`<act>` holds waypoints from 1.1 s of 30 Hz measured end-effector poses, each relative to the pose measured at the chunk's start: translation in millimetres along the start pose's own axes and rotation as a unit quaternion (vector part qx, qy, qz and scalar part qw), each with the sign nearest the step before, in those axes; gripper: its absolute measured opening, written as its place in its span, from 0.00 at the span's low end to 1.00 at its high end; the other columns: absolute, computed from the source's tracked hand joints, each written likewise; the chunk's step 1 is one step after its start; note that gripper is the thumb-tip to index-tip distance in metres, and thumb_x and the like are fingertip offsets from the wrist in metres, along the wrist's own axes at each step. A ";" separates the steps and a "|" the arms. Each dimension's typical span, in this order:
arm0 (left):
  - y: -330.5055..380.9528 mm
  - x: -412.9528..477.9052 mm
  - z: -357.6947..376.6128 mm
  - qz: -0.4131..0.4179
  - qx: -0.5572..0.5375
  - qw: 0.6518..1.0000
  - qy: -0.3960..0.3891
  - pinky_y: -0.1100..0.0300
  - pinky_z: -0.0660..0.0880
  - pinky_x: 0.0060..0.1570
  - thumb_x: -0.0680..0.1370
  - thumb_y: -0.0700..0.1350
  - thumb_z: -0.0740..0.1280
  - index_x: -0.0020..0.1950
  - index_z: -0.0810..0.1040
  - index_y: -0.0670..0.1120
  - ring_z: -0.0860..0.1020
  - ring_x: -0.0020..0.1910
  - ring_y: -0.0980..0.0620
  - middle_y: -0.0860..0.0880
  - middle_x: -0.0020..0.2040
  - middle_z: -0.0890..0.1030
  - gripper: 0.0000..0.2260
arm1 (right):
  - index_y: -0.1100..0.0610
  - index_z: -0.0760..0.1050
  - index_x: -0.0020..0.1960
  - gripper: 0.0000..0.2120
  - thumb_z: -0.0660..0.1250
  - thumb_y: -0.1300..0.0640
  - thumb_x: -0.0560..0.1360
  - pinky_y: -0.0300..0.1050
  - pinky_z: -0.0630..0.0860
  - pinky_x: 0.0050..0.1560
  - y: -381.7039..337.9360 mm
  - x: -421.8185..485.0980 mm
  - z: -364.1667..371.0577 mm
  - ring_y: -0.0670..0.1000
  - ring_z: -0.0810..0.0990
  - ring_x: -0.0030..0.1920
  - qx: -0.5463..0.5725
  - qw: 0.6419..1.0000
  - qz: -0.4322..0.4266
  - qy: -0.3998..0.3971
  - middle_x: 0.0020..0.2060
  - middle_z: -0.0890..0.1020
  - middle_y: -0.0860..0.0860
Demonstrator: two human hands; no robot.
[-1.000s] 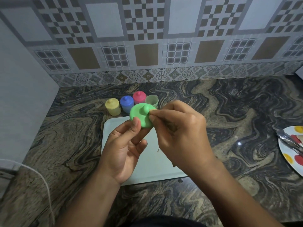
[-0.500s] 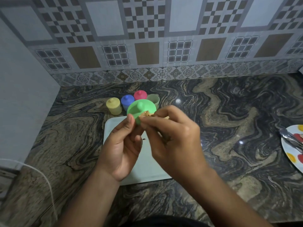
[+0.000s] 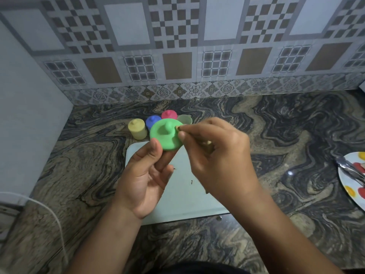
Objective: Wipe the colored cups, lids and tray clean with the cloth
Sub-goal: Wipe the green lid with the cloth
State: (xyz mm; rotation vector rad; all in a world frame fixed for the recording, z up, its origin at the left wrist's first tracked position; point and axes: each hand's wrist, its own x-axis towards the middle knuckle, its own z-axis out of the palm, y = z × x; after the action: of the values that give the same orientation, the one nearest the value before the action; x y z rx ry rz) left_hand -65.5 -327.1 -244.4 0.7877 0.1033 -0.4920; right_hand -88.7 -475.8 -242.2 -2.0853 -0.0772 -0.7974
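The left hand [image 3: 144,180] is raised at frame centre, palm toward the camera. Its grip is closed on the green lid [image 3: 165,135]: the thumb presses the lid's lower left edge and the fingers support it from behind. The lid is held tilted, knob side facing the camera, above the far end of the tray [image 3: 185,202].

The right hand [image 3: 219,155] is positioned just right of the lid. Its grip is narrow, thumb and forefinger pinched together at the lid's upper right rim. A small tan-coloured object shows between the fingertips and inside the curled fingers; whether this is the cloth cannot be determined.

The tray is pale and rectangular and lies flat on the marbled desk [image 3: 276,135], below both hands. A few dark specks are visible on its surface.

Beyond the tray, in the upper centre of the frame, four cups stand in a close row on the desk: the yellow cup [image 3: 137,129], blue cup [image 3: 152,120] and pink cup [image 3: 169,114], each with a lid fitted, and the pale green cup [image 3: 185,118], open-topped.

A spotted plate [image 3: 351,186] carrying metal tongs [image 3: 349,169] sits at the right edge. A white cable [image 3: 53,214] runs along the lower left.
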 end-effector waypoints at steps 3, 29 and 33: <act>-1.7 -1.5 1.0 0.014 0.013 1.000 0.010 0.69 0.76 0.28 0.63 0.51 0.77 0.52 0.86 0.50 0.84 0.53 0.58 0.51 0.56 0.85 0.18 | 0.57 0.87 0.49 0.03 0.75 0.60 0.76 0.43 0.78 0.37 0.2 -6.7 4.9 0.47 0.81 0.37 0.008 1.000 -0.013 -0.011 0.41 0.83 0.49; -2.0 -5.3 7.0 0.020 0.080 0.996 0.036 0.66 0.76 0.26 0.65 0.49 0.70 0.41 0.87 0.50 0.85 0.47 0.57 0.51 0.48 0.87 0.09 | 0.58 0.86 0.48 0.03 0.74 0.63 0.76 0.44 0.77 0.36 4.3 -5.9 4.7 0.48 0.80 0.37 -0.005 0.999 -0.033 0.009 0.42 0.81 0.50; 1.8 -1.9 2.4 0.023 0.080 0.995 0.055 0.68 0.75 0.27 0.69 0.48 0.69 0.43 0.87 0.49 0.85 0.46 0.58 0.51 0.49 0.87 0.09 | 0.56 0.86 0.49 0.04 0.73 0.60 0.77 0.50 0.79 0.37 5.3 -11.8 6.8 0.50 0.82 0.38 -0.009 0.999 -0.033 -0.017 0.42 0.82 0.49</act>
State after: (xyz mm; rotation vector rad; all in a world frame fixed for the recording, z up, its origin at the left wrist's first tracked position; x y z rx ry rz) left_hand -66.6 -326.9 -241.0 0.9719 0.1479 -0.4162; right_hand -92.8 -471.2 -255.5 -2.1226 -0.1591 -0.8038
